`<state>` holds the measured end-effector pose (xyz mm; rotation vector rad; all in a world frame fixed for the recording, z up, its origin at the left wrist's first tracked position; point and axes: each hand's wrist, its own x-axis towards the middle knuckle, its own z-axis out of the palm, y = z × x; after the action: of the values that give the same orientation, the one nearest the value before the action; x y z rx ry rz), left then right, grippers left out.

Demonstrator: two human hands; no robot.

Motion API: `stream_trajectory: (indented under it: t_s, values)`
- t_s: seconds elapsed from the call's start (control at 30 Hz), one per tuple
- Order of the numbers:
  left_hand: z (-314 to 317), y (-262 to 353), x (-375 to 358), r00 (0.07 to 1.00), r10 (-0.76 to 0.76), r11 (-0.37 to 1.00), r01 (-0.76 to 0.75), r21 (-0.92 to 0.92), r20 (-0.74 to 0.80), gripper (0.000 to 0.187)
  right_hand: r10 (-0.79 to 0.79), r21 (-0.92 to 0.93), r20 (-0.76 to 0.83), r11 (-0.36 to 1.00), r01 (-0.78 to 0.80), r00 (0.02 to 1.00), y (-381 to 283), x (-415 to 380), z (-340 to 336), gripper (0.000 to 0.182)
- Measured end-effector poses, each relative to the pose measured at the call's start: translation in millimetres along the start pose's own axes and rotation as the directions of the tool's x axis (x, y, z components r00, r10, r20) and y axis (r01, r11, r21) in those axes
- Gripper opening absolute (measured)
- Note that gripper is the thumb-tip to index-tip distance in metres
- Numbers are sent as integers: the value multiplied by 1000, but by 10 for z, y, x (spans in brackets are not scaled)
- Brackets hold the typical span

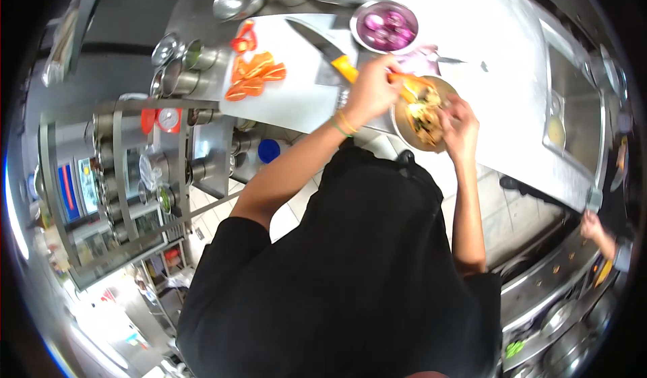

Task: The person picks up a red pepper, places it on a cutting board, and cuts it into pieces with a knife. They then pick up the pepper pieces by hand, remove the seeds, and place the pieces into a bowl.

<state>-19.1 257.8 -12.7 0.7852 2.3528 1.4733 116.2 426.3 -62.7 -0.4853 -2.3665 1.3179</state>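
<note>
Scrap-clearing on a pepper looks like the step in hand; the left hand (374,88) has its fingers closed round what looks like an orange pepper piece (414,80), held at the eleven o'clock rim of the metal bowl (402,124); the right hand (459,125) is at the bowl's three o'clock side, thumb and fingers narrow, tips among or just over the pale scraps (426,130); can't tell whether they pinch anything; the bowl is at the near edge of the worktop (505,98), its support unclear.

Taking the bowl as clock centre: orange pieces (253,76) lie between nine and ten o'clock on the white cutting board (290,105), red pieces (244,40) just beyond; large knife (313,39) at ten, yellow handle towards the left hand; bowl of purple onions (386,31) at eleven; small knife (450,60) at one; sink (573,102) at three.

Next move, as judged, calls for a steady left hold over the bowl and a light right-hand pinch, so that loose bits drop inside the rim.
</note>
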Motion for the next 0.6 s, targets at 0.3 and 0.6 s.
stream_trajectory:
  t_s: [0.3, 0.6]
  values:
    - [-1401, -1155, -143, 996, -91, 995, 91, 36, 18, 10, 38, -298, -88, 953, -63, 995, -233, -175, 445, 24]
    - [-2923, -2001, 59, 980, -74, 997, 75, -3, -183, 23, 80, -320, -90, 942, -105, 993, -895, -18, 1297, 24]
